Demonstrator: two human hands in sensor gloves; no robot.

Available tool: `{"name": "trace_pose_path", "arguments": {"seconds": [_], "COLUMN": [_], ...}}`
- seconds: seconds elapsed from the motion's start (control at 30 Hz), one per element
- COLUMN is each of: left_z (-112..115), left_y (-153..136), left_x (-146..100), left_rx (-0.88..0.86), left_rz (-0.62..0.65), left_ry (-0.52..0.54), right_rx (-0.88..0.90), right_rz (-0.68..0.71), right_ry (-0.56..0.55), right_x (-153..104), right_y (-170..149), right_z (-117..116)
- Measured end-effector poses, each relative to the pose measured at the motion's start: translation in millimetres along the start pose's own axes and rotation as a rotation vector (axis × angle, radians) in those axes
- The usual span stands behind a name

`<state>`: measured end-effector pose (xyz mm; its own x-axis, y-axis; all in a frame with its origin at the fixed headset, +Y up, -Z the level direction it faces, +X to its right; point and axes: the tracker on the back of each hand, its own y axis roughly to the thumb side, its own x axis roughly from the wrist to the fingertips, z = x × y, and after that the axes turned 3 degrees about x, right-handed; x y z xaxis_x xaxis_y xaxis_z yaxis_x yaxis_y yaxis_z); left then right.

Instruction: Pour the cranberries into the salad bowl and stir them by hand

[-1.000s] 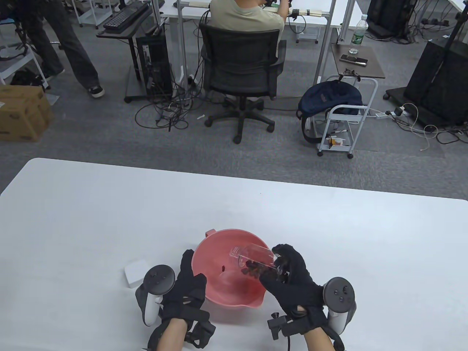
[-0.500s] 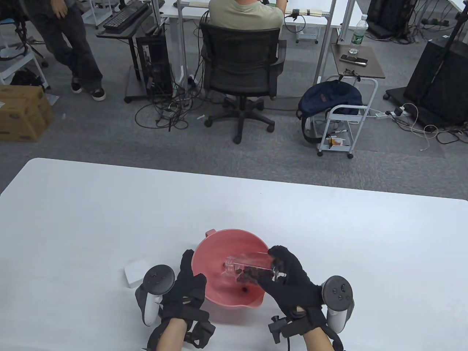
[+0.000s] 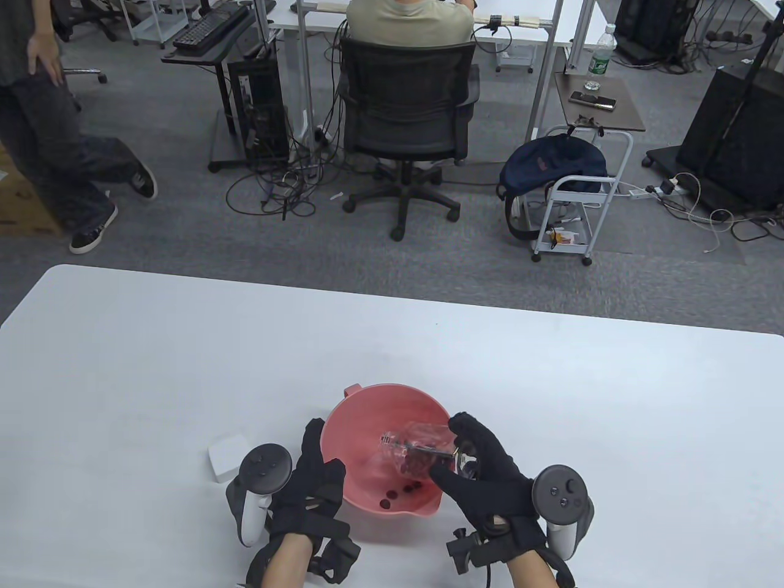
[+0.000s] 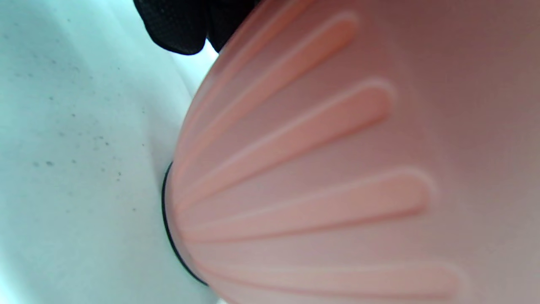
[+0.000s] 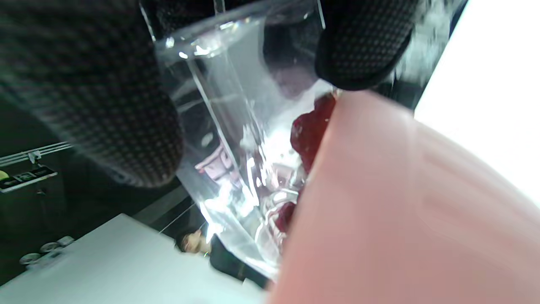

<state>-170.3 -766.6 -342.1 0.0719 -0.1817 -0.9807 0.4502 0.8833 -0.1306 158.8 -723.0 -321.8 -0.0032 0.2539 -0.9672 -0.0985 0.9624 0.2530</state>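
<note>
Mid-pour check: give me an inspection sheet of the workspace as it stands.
Surface: white table, faintly speckled.
Job's things: pink salad bowl near the front edge; clear glass tipped mouth-down into it; cranberries partly in the bowl, some in the glass.
Clutter: small white box left of the bowl.
Hands: left hand against the bowl's outside; right hand grips the glass.
Cables: nothing seen on the table.
Surroundings: office chair, people, floor cables.

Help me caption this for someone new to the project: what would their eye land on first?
Probably the pink salad bowl near the table's front edge, with the right hand tipping a clear glass into it. A few dark cranberries already lie on the bowl's bottom, while more remain in the glass. The left hand rests against the bowl's outer wall.
</note>
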Motion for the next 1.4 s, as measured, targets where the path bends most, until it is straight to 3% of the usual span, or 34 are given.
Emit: {"name": "trace_pose_path", "arguments": {"seconds": [0.03,0.07,0.13,0.17,0.2,0.23,0.3,0.33,0.37,0.43,0.47,0.5,0.53,0.57,0.6,0.63,0.67,0.73,0.77,0.8,0.83,0.87,0.93,0.97,1.0,1.07,1.1,1.13,1.17,1.2,1.27,1.3,1.37,1.4], "left_z": [-0.1,-0.4,-0.7,-0.3,-0.1,-0.3,-0.6,-0.3,-0.1,-0.2,0.0,0.0,0.1,0.3,0.5,0.0,-0.2,0.0,0.3,0.1,-0.3,-0.5,-0.3,-0.1,-0.5,-0.9,-0.5,-0.4,-0.3,-0.8,-1.0,-0.7,-0.3,-0.7], "left_y": [0.3,0.1,-1.1,-1.1,-1.0,-0.6,-1.3,-1.5,-1.0,-0.1,0.0,0.0,0.0,0.6,1.0,0.9,0.5,0.2,1.8,2.1,2.1,1.3,1.7,2.9,2.9,2.1,2.2,2.4,3.4,3.0,1.8,1.9,3.3,2.9], "left_x": [-0.2,-0.4,0.2,0.5,0.5,0.1,0.4,0.7,0.5,-0.1,-0.1,-0.1,-0.2,-0.4,-0.7,-1.0,-1.1,-1.1,-1.7,-2.0,-2.1,-2.0,-1.9,-2.3,-2.6,-2.5,-2.3,-2.2,-2.6,-2.8,-2.3,-2.2,-2.4,-2.5], "left_rx": [0.009,0.017,0.001,-0.005,-0.003,0.009,0.006,-0.003,-0.002,0.017,0.012,0.01,0.008,0.007,0.01,0.016,0.013,0.002,0.009,0.02,0.021,0.009,0.001,0.015,0.022,0.008,0.0,0.003,0.016,0.024,0.004,0.001,0.019,0.023], "left_rz": [0.001,0.002,-0.001,-0.004,-0.002,0.001,0.001,-0.001,-0.002,-0.001,0.001,-0.003,-0.005,-0.005,-0.004,-0.003,-0.003,-0.005,-0.005,-0.002,-0.002,-0.003,-0.006,-0.003,-0.002,-0.003,-0.006,-0.006,-0.003,-0.001,-0.004,-0.006,-0.003,-0.001], "left_ry": [0.005,0.011,0.003,0.001,-0.001,0.003,0.006,0.001,0.001,0.01,0.008,0.006,0.008,0.006,0.005,0.011,0.01,0.006,0.005,0.008,0.012,0.009,0.004,0.006,0.011,0.009,0.005,0.004,0.007,0.014,0.006,0.005,0.008,0.013], "right_rx": [0.03,-0.063,-0.136,-0.056,0.002,-0.057,-0.153,-0.091,-0.007,-0.053,-0.161,-0.153,-0.046,0.016,0.049,-0.029,-0.137,-0.089,0.031,0.046,-0.059,-0.134,-0.034,0.027,-0.019,-0.154,-0.09,-0.002,0.046,-0.045,-0.172,-0.099,0.045,-0.052], "right_rz": [0.005,0.014,0.022,0.009,0.014,0.034,0.04,0.022,0.006,0.021,0.049,0.036,0.008,0.005,0.001,0.018,0.046,0.021,0.005,0.006,0.025,0.031,0.018,0.017,0.029,0.044,0.037,0.018,0.017,0.038,0.045,0.037,0.017,0.037], "right_ry": [-0.083,-0.17,-0.019,0.014,-0.045,-0.168,-0.08,-0.003,0.007,-0.167,-0.13,-0.067,0.037,0.044,-0.074,-0.203,-0.131,0.013,-0.031,-0.147,-0.165,-0.099,-0.011,-0.11,-0.196,-0.08,0.016,0.02,-0.082,-0.182,-0.042,0.041,-0.112,-0.167], "right_x": [-1.7,-0.8,2.0,0.5,-1.9,-2.6,0.6,1.8,0.0,-2.8,-0.2,1.7,2.0,0.4,-3.2,-4.0,-0.8,0.9,-2.2,-4.2,-2.6,-0.5,-1.0,-4.7,-4.7,-0.6,0.6,-1.6,-4.5,-4.2,-0.7,-0.1,-4.8,-3.5], "right_y": [0.8,3.0,2.7,1.1,2.2,4.7,5.3,2.3,0.8,3.3,4.1,4.3,1.5,1.1,2.6,5.0,5.2,1.9,1.3,2.7,4.1,5.0,2.0,3.1,4.7,6.6,4.0,2.7,3.7,6.1,6.9,3.8,3.7,5.8], "right_z": [-1.4,-0.7,1.5,0.5,-1.4,-1.2,1.3,1.0,-0.2,-1.2,1.9,1.7,0.2,-0.9,-2.9,-1.8,0.1,0.2,-2.2,-3.3,-1.2,0.6,-0.8,-3.1,-2.7,-0.6,-1.5,-3.1,-5.2,-4.4,-2.4,-3.3,-6.3,-4.7]}}
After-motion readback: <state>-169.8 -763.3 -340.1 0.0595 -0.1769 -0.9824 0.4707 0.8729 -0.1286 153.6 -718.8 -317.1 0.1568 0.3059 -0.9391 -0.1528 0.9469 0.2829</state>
